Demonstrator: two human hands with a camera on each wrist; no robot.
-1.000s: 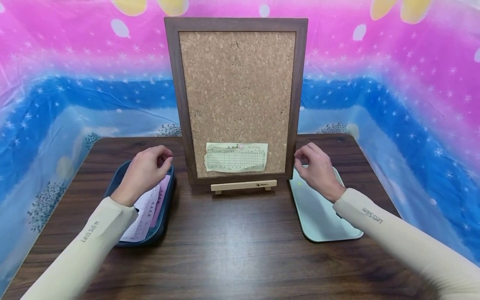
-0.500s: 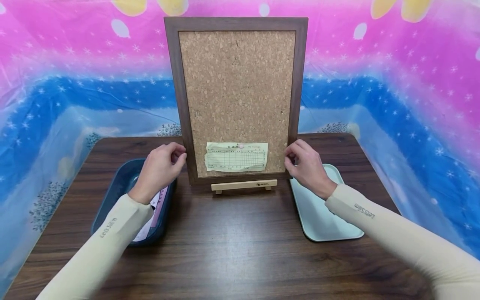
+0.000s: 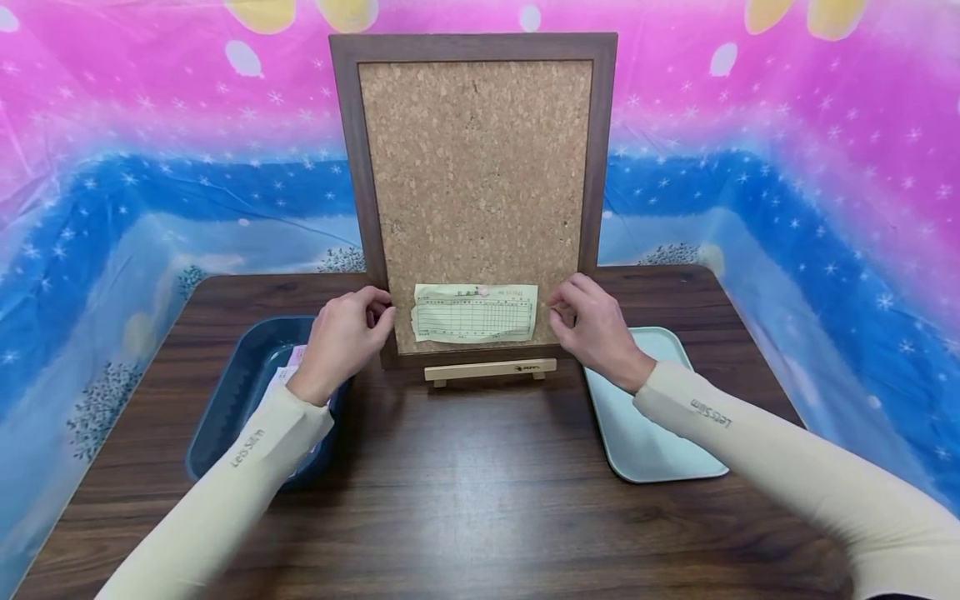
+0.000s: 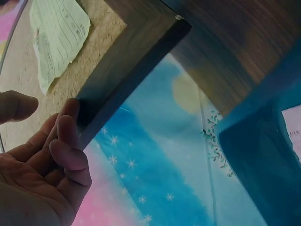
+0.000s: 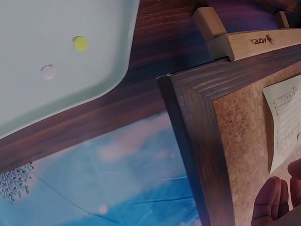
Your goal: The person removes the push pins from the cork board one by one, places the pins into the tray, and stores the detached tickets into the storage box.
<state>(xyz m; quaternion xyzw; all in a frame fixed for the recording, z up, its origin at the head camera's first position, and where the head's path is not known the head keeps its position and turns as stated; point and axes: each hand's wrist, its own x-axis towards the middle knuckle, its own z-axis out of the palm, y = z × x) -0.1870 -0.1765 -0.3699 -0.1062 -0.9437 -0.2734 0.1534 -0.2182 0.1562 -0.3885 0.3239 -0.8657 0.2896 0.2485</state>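
Observation:
A pale green printed slip (image 3: 474,315) hangs low on the cork board (image 3: 480,175), with a small pink pushpin (image 3: 482,292) at its top edge. My left hand (image 3: 341,342) is at the board's lower left frame, fingers loosely bent and thumb apart from them in the left wrist view; it holds nothing. On the other side, my right hand (image 3: 592,333) has its thumb and fingertips just right of the slip (image 5: 288,122). A gap shows between them, with nothing held. I cannot tell whether the right fingertips touch the cork.
A light wooden easel (image 3: 491,369) supports the board on the dark wood table (image 3: 465,500). At left stands a dark blue tray (image 3: 213,417) with printed papers (image 3: 281,375). A pale green tray (image 3: 645,450) at right bears a yellow pin (image 5: 80,43) and a whitish pin (image 5: 48,71).
Both hands have moved inward toward the slip, the left from above the blue tray, the right from above the green tray. The slip and board have stayed in place.

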